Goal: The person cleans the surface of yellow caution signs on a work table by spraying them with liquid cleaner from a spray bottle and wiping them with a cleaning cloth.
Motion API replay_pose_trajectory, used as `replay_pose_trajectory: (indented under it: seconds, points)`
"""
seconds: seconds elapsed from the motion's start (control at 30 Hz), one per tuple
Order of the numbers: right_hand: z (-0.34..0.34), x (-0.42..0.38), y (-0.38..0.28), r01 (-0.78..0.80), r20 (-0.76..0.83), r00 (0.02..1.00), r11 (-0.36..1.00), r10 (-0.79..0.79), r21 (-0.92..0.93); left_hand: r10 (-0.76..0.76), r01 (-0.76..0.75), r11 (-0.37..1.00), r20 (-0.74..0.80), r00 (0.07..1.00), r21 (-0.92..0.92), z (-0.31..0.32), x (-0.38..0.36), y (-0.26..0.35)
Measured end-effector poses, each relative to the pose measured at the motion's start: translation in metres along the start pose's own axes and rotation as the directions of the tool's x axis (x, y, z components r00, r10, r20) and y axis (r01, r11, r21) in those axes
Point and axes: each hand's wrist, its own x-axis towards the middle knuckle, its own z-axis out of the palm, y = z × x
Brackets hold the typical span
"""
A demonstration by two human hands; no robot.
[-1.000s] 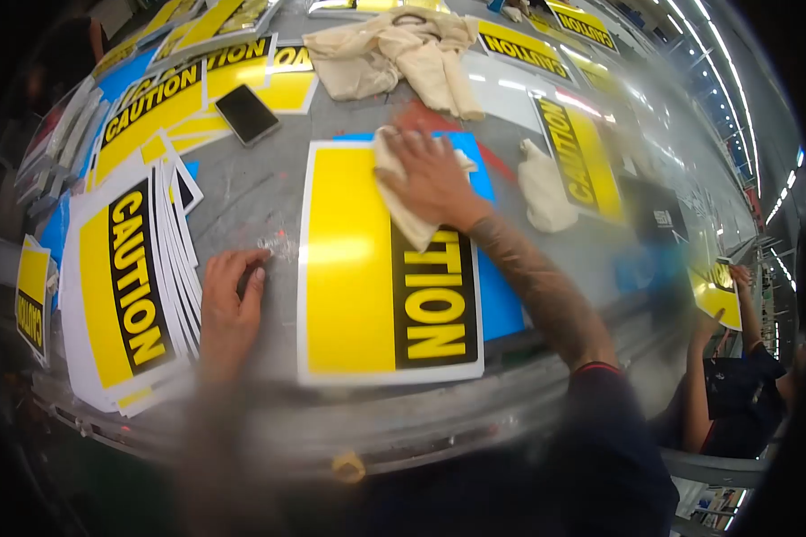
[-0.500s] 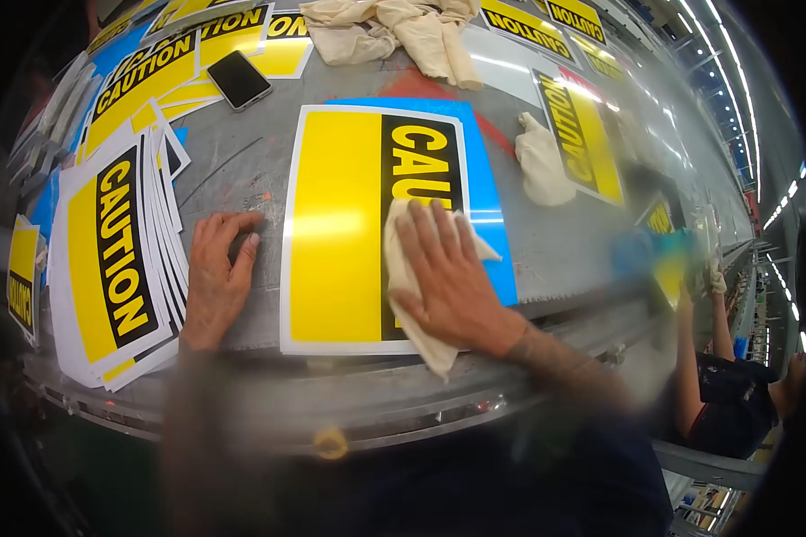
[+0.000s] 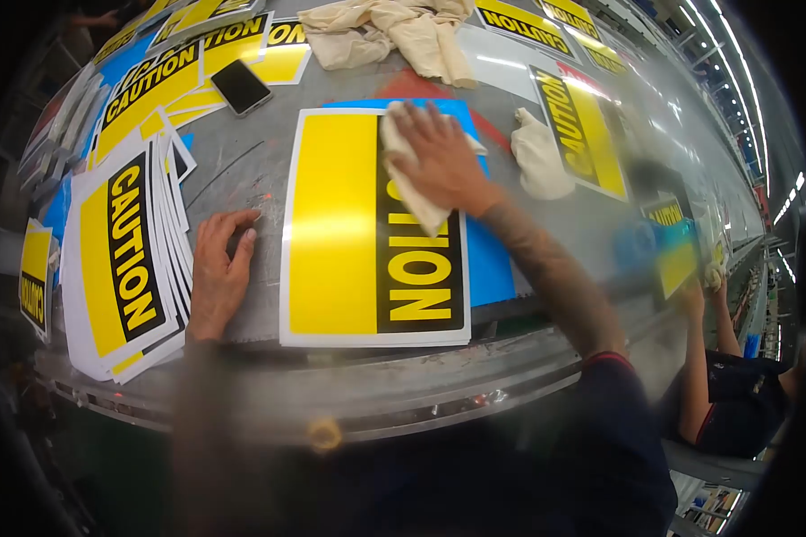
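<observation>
A yellow and black CAUTION sign [image 3: 336, 233] lies in front of me, partly over a blue sheet [image 3: 491, 268]. My right hand [image 3: 439, 157] presses a cream cloth [image 3: 412, 183] flat on the top of the sign's black band, covering the first letters. Resting on the grey table [image 3: 242, 170] is my left hand [image 3: 222, 268], fingers apart and slightly curled, holding nothing. It sits between that sign and a fanned stack of CAUTION signs [image 3: 107, 268] at the left.
A phone [image 3: 240, 88], more signs [image 3: 152, 89] and bunched cloths [image 3: 394, 36] lie at the back. To the right are another cloth [image 3: 539, 157] and sign [image 3: 578, 130]. A co-worker [image 3: 734, 394] stands at the right, hands near a sign.
My right hand has slid the cloth up the black band toward the sign's far edge, uncovering the lower letters. My left hand has stayed nearly in place.
</observation>
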Motion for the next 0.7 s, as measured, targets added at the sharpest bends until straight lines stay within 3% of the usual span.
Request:
replay_pose_trajectory:
  seconds: [0.07,0.13,0.2,0.27,0.33,0.4,0.43,0.47,0.5,0.53,0.6,0.7]
  points:
    - [-0.017,-0.008,0.000,-0.085,0.076,0.994,0.990,0.076,0.116,0.001,-0.001,1.000,0.023,1.000,0.013,-0.001,0.000,-0.001]
    - [-0.038,-0.036,-0.036,-0.064,0.187,0.982,0.983,0.030,0.174,0.009,-0.011,0.999,0.052,0.999,0.037,-0.004,0.000,-0.001]
    - [-0.072,-0.068,-0.105,-0.022,0.263,0.958,0.888,-0.113,0.459,0.024,-0.026,0.998,0.056,0.998,0.051,-0.004,0.003,-0.003]
    - [-0.100,-0.072,-0.140,0.114,0.307,0.899,0.843,-0.314,0.526,0.042,-0.046,0.998,0.076,0.996,0.052,-0.003,0.006,-0.002]
    - [-0.075,-0.045,-0.119,0.199,0.192,0.930,0.867,-0.315,0.456,0.073,-0.077,0.995,0.059,0.996,0.060,0.001,0.006,-0.006]
    - [-0.036,-0.009,-0.074,0.066,0.111,0.987,0.929,-0.114,0.364,0.045,-0.048,0.998,0.063,0.997,0.046,0.000,0.004,-0.004]
    - [-0.032,0.014,-0.042,-0.062,0.261,0.965,0.947,-0.024,0.316,0.044,-0.047,0.998,0.067,0.997,0.041,-0.002,0.004,-0.004]
    - [0.007,0.014,-0.009,0.027,0.033,0.999,0.992,-0.032,0.126,0.068,-0.070,0.997,0.061,0.996,0.034,-0.001,0.002,-0.007]
    - [0.005,0.014,0.000,-0.078,0.060,0.995,0.995,0.075,0.058,0.090,-0.092,0.995,0.047,0.995,0.032,0.000,0.002,-0.011]
    - [0.003,0.012,-0.001,-0.083,0.100,0.992,0.994,0.075,0.074,0.109,-0.110,0.993,0.028,0.994,0.035,-0.002,0.002,-0.013]
    - [-0.021,0.001,-0.046,-0.041,0.172,0.985,0.980,0.007,0.192,0.052,-0.052,0.999,0.004,0.999,-0.003,-0.006,0.003,-0.009]
    - [-0.073,-0.027,-0.151,0.160,0.190,0.939,0.853,-0.286,0.497,0.062,-0.062,0.998,0.022,0.998,0.029,-0.003,0.008,-0.010]
